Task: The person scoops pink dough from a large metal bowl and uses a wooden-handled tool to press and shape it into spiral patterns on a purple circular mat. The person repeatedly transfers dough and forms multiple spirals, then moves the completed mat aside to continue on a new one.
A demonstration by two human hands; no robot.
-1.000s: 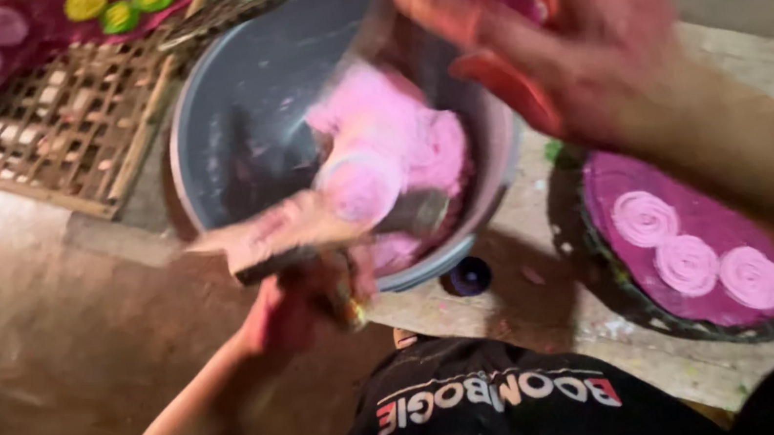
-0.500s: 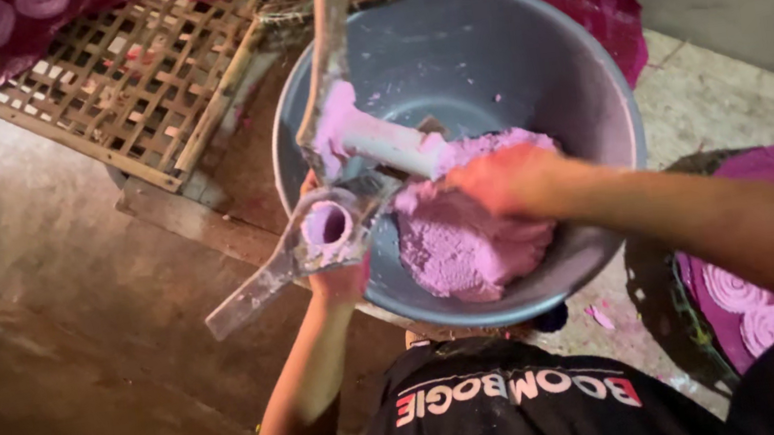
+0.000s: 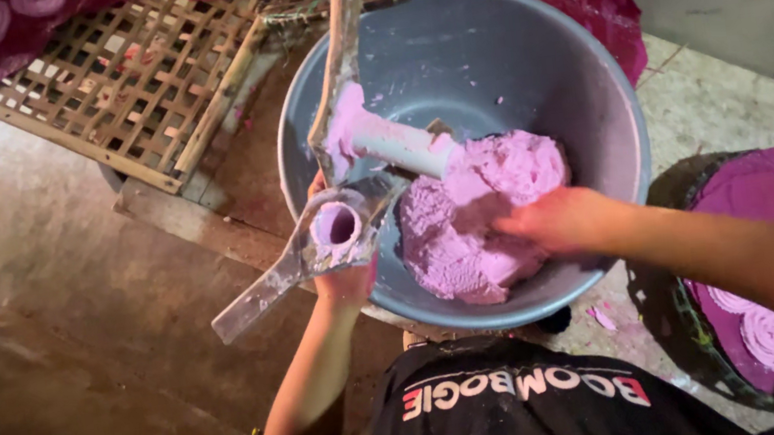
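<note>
R hand (image 3: 560,221) in dough (image 3: 477,226), mid-basin (image 3: 587,85).

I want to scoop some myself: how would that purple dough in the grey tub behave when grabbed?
The purple dough probably yields softly: the right hand presses into it. It likely sticks, since smears coat the metal press that the left hand holds and the grey tub. The mound holds its shape, so hardly runny.

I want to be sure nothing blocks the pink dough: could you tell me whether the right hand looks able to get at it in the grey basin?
Probably yes: the right hand already rests on the pink dough inside the open grey basin, and the press held by the left hand sits off to one side.
</note>
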